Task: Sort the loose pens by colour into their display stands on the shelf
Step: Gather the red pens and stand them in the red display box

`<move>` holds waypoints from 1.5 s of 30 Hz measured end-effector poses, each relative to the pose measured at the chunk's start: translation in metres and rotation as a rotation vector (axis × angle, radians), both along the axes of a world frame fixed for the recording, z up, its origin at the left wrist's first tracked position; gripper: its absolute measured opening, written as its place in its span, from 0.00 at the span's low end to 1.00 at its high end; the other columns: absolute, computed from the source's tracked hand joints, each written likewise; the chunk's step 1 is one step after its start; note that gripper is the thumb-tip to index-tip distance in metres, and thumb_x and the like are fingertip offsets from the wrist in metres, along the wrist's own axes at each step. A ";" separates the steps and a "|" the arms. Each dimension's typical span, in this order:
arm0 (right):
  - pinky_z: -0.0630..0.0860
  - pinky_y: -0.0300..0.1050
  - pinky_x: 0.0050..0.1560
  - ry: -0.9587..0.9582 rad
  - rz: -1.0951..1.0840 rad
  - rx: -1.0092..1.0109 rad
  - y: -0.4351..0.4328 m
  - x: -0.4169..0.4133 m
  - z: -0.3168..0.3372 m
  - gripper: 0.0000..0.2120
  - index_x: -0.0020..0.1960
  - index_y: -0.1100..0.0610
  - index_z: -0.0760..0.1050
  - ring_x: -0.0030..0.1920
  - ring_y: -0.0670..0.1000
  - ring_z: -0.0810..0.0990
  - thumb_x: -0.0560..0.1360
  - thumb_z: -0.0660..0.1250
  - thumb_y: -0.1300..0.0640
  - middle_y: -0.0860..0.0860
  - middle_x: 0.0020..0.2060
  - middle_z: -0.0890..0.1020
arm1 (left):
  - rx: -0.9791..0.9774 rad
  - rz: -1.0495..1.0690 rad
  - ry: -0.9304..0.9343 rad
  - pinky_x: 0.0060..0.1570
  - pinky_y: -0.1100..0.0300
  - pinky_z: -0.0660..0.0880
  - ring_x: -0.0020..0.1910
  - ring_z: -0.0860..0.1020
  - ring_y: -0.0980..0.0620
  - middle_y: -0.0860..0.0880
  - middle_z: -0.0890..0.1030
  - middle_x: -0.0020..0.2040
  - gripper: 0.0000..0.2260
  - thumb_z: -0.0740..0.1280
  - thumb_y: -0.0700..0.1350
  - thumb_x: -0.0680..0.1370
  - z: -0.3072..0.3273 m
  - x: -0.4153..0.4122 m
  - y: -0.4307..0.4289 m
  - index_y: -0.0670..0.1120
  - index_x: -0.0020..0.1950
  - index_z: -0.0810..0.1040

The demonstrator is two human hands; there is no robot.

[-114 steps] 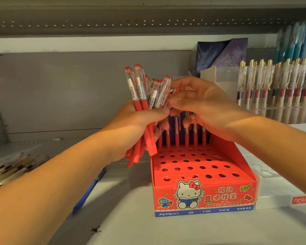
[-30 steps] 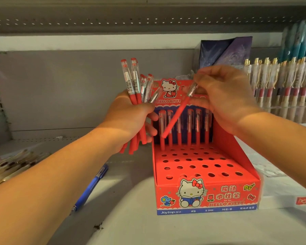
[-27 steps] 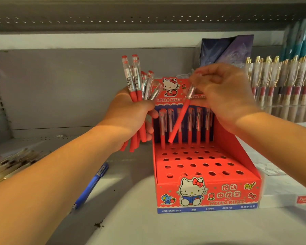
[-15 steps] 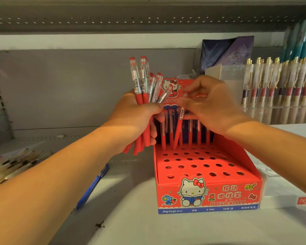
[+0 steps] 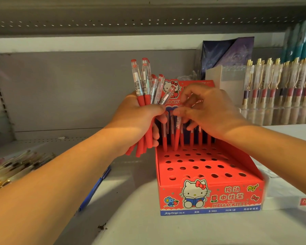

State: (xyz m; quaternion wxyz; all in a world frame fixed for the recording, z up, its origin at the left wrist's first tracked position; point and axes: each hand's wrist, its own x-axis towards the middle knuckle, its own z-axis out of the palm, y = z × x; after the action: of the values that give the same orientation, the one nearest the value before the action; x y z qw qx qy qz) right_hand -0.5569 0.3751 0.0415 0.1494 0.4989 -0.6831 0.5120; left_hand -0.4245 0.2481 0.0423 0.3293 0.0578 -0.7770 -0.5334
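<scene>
A white shop shelf (image 5: 131, 228) with a grey back panel (image 5: 60, 89) carries a red Hello Kitty display stand (image 5: 210, 197). A blue pen (image 5: 95, 190) lies left of it, and gold-clipped pens (image 5: 281, 85) are racked at right. The left hand (image 5: 136, 117) clenches a bundle of red pens (image 5: 145, 85) beside the stand. The right hand (image 5: 210, 110) pinches one red pen (image 5: 178, 122) with its fingers (image 5: 184, 113) in the stand's back row.

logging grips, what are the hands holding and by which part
Left hand grips a bundle of red pens around their red lower barrels. Right hand pinches one red pen by its clear upper end.
</scene>
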 end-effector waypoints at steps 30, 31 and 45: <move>0.83 0.53 0.44 -0.069 0.073 0.148 -0.001 0.001 -0.006 0.12 0.46 0.52 0.79 0.40 0.59 0.85 0.74 0.69 0.69 0.55 0.41 0.84 | 0.049 -0.091 -0.020 0.24 0.57 0.75 0.20 0.73 0.50 0.49 0.78 0.25 0.07 0.66 0.40 0.80 -0.002 0.003 0.002 0.37 0.46 0.76; 0.83 0.48 0.43 -0.046 0.069 0.146 0.000 0.002 -0.005 0.12 0.46 0.51 0.79 0.40 0.56 0.84 0.73 0.69 0.69 0.53 0.42 0.84 | 0.050 -0.107 -0.031 0.23 0.58 0.75 0.19 0.73 0.50 0.49 0.79 0.25 0.07 0.65 0.40 0.80 -0.002 0.003 0.003 0.37 0.47 0.76; 0.81 0.41 0.41 -0.495 0.388 -0.250 0.007 0.016 0.013 0.07 0.53 0.61 0.77 0.41 0.52 0.84 0.75 0.68 0.65 0.58 0.42 0.84 | 0.129 -0.184 0.003 0.28 0.51 0.82 0.29 0.83 0.46 0.44 0.84 0.36 0.06 0.65 0.42 0.81 0.000 0.002 0.008 0.41 0.47 0.78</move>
State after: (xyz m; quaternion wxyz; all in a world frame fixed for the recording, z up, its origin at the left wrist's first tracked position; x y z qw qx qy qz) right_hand -0.5412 0.3819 0.0547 -0.0612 0.4581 -0.5230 0.7161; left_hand -0.4228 0.2561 0.0418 0.2759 0.0063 -0.7426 -0.6103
